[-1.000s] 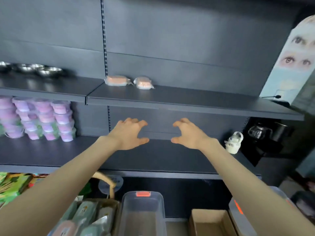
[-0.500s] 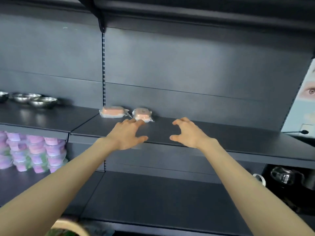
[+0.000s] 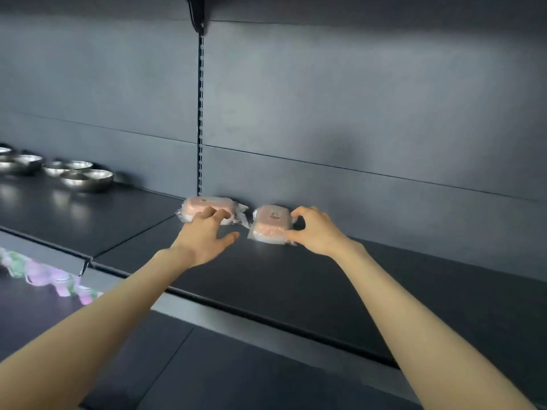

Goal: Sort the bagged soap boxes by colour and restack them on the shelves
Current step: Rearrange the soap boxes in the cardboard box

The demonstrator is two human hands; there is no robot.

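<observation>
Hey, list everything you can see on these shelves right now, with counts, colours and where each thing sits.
Soap boxes: two, pink in clear bags, back of upper shelf; left box, right box.
Bowls: at least four, steel, same level, far left.
Tubs: blurred, pink and green, lower shelf, left.
Left hand: one, fingers rest on left box.
Right hand: one, pinches right box.

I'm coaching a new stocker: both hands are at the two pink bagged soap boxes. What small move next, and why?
Probably close the left hand on the left pink box: its fingers only rest on it, thumb spread clear, while the right hand pinches the right pink box at its right end. Then both could lift together.
</observation>
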